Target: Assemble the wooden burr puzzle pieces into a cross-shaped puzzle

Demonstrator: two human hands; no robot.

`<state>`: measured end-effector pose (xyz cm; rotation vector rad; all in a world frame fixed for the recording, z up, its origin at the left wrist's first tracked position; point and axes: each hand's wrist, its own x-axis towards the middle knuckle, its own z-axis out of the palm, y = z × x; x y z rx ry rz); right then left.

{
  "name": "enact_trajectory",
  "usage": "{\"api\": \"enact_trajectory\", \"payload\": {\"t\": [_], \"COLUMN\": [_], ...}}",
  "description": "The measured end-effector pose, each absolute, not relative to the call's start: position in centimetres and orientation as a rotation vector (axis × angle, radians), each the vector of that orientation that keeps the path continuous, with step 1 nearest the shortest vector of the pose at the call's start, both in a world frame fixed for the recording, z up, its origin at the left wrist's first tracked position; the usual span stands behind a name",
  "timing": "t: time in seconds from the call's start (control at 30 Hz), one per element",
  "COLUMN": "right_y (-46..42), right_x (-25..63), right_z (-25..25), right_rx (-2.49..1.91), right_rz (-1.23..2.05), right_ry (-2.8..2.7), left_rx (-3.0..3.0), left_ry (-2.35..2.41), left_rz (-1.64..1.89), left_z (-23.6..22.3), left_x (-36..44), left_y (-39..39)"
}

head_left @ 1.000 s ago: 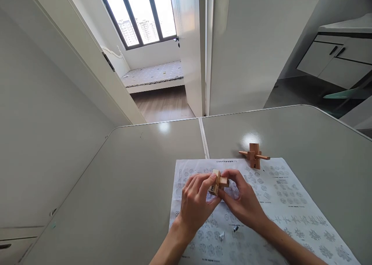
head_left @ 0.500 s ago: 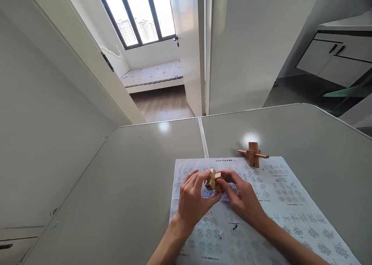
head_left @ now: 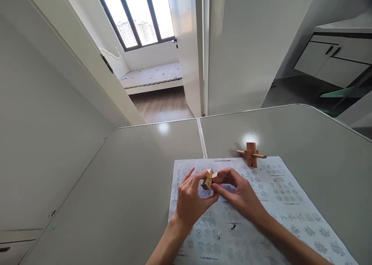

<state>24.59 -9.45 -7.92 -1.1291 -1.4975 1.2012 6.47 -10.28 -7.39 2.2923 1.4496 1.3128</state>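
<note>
Between my two hands is a light wooden burr puzzle (head_left: 208, 179), made of interlocking blocks with dark marks on their ends. My left hand (head_left: 190, 193) grips its left side, thumb stretched beneath and forefinger on top. From the right, my right hand (head_left: 240, 193) pinches a block that juts out of the puzzle, its fingertips partly hidden behind the wood. Both hands are just above a printed sheet (head_left: 241, 241) covered in small puzzle diagrams.
A second, reddish-brown wooden puzzle (head_left: 251, 155) with crossed pieces stands at the sheet's top edge. The grey table (head_left: 139, 187) has a pale seam (head_left: 202, 139) across it. Beyond are an open door (head_left: 186, 51), a bed (head_left: 157, 75) and a cabinet (head_left: 328, 55).
The right-hand block now juts out farther to the right from the puzzle, and my right fingers have shifted with it. The whole view has moved slightly.
</note>
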Motion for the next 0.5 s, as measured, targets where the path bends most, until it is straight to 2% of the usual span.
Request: {"api": "enact_trajectory", "payload": {"t": [0.5], "right_y": [-9.76], "right_x": [23.96], "right_z": [-7.33], "right_rx": [-1.176], "right_rz": [1.187], "right_ry": [-1.449], "left_rx": [2.414], "left_ry": [1.414], "left_rz": [1.377], "left_z": [-7.03], "left_x": [6.53], "left_y": [-10.24]}}
